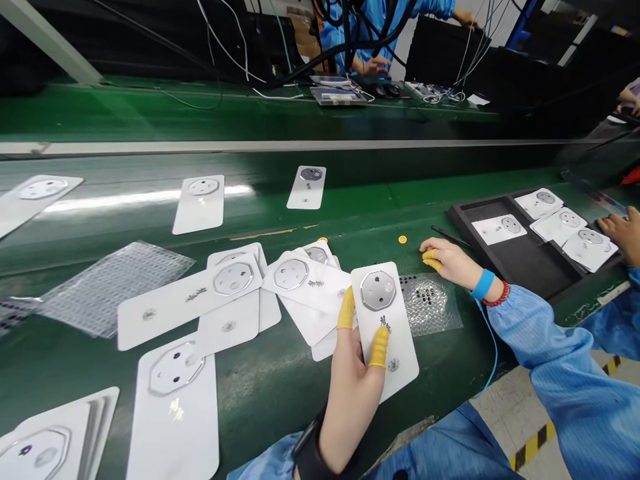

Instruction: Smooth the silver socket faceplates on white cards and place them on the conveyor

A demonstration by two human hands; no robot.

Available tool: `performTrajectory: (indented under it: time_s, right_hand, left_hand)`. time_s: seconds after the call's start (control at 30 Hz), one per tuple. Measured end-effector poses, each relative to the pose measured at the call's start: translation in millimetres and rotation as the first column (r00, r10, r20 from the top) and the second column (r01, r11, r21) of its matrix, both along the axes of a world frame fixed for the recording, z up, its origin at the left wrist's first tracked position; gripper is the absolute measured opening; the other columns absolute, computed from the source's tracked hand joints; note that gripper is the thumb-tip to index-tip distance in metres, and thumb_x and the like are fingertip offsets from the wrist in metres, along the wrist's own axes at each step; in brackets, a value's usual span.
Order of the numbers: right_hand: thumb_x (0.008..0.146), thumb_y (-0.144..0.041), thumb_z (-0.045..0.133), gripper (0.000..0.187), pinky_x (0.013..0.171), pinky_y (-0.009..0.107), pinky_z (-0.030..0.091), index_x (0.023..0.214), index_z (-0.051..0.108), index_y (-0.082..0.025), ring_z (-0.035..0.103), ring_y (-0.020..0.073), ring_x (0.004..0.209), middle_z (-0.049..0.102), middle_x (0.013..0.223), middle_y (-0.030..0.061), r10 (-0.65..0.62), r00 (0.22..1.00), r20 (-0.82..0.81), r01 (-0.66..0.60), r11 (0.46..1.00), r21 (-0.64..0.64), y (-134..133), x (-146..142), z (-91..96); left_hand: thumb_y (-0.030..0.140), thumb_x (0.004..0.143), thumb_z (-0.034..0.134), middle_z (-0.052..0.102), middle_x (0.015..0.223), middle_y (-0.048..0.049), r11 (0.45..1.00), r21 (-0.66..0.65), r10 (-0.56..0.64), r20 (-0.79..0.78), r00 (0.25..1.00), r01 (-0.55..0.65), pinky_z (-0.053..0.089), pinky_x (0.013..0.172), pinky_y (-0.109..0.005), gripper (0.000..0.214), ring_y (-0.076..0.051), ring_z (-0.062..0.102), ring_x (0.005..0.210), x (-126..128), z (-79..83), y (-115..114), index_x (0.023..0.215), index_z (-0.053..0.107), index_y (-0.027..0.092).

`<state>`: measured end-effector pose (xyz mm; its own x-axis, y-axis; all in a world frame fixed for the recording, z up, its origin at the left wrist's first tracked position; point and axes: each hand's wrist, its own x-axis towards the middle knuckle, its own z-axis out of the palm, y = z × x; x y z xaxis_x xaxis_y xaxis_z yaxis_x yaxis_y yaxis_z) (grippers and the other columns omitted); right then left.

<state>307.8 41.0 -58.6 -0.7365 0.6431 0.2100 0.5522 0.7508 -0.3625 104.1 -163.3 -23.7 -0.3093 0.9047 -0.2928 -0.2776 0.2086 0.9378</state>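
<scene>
One white card [385,327] sits pinched in the left hand [353,400], its long axis tilted, silver plate end pointing away over the green conveyor belt [265,393]. The right hand [453,261] lies loosely curled, gripping nothing visible, just beside bubble wrap [430,305]. Four cards [539,203] fill a black tray [520,260]; three cards [200,203] line the far belt. Across the belt, a co-worker's hand [373,65] works among cables [350,33].

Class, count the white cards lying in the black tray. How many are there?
4, all in the black foam tray: one card toward its left, and three cards grouped toward its right. Others could be hidden beneath them.
</scene>
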Motion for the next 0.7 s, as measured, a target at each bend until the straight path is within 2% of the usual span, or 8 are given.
performTrajectory:
  time_s: [0.1, 0.2, 0.33, 0.47, 0.57, 0.7]
  right_hand:
    - [0.086, -0.014, 0.051, 0.016, 0.085, 0.039, 0.053, 0.081, 0.066, -0.017, 0.061, 0.0210, 0.094, 0.061, 0.107, 0.0097, 0.043, 0.999, 0.006, -0.043, 0.999, -0.015, 3.0, -0.6, 2.3]
    - [0.085, -0.015, 0.053, 0.011, 0.083, 0.036, 0.054, 0.081, 0.064, -0.017, 0.062, 0.0199, 0.093, 0.061, 0.108, 0.0097, 0.052, 0.999, -0.003, -0.052, 0.998, -0.030, 6.6, 0.8, 2.5]
    - [0.082, -0.016, 0.057, 0.007, 0.083, 0.036, 0.054, 0.081, 0.064, -0.017, 0.063, 0.0201, 0.092, 0.062, 0.105, 0.0095, 0.028, 0.999, -0.041, -0.029, 0.999, -0.040, 8.4, 2.5, 0.7]
    - [0.084, -0.016, 0.057, 0.011, 0.081, 0.037, 0.055, 0.083, 0.067, -0.017, 0.065, 0.0208, 0.090, 0.065, 0.102, 0.0095, -0.019, 0.993, -0.114, 0.014, 0.999, -0.047, 7.0, 4.2, 3.3]
    - [0.087, -0.016, 0.054, 0.015, 0.081, 0.038, 0.056, 0.086, 0.069, -0.018, 0.066, 0.0202, 0.087, 0.068, 0.097, 0.0081, -0.069, 0.979, -0.193, 0.059, 0.997, -0.056, -1.0, 6.7, 11.3]
    - [0.086, -0.024, 0.063, 0.009, 0.084, 0.041, 0.056, 0.084, 0.069, -0.018, 0.067, 0.0200, 0.088, 0.070, 0.092, 0.0067, -0.148, 0.937, -0.317, 0.124, 0.988, -0.095, -31.2, 6.2, 23.8]
  left_hand:
    - [0.035, 0.078, 0.072, 0.069, 0.081, -0.0031, 1.000, -0.003, 0.007, 0.002, 1.000, -0.007, 0.059, 0.069, -0.036, 0.086, -0.026, 0.069, 0.077, -1.8, -2.5, -0.6, 0.150, 0.027, 0.023]
    - [0.036, 0.077, 0.072, 0.069, 0.082, -0.0039, 1.000, 0.015, 0.019, -0.001, 1.000, -0.019, 0.060, 0.066, -0.035, 0.084, -0.026, 0.070, 0.077, -0.4, -6.2, -0.2, 0.149, 0.030, 0.022]
    - [0.040, 0.077, 0.072, 0.069, 0.082, -0.0038, 0.998, 0.032, 0.050, 0.009, 0.999, -0.050, 0.060, 0.061, -0.033, 0.085, -0.024, 0.070, 0.072, 3.5, -9.5, 2.0, 0.148, 0.030, 0.023]
    - [0.042, 0.077, 0.071, 0.068, 0.075, -0.0015, 1.000, 0.010, 0.026, 0.005, 1.000, -0.026, 0.058, 0.058, -0.031, 0.088, -0.022, 0.068, 0.064, 1.7, -6.5, 3.4, 0.150, 0.025, 0.023]
    - [0.041, 0.078, 0.071, 0.066, 0.071, 0.0012, 1.000, 0.004, 0.007, -0.005, 1.000, -0.007, 0.058, 0.059, -0.028, 0.090, -0.019, 0.067, 0.060, -2.4, -1.1, 4.2, 0.150, 0.022, 0.023]
    - [0.040, 0.077, 0.073, 0.073, 0.093, -0.0073, 0.998, 0.004, 0.068, 0.017, 0.998, -0.068, 0.060, 0.065, -0.031, 0.092, -0.024, 0.072, 0.079, -5.6, 4.9, 6.0, 0.151, 0.021, 0.025]
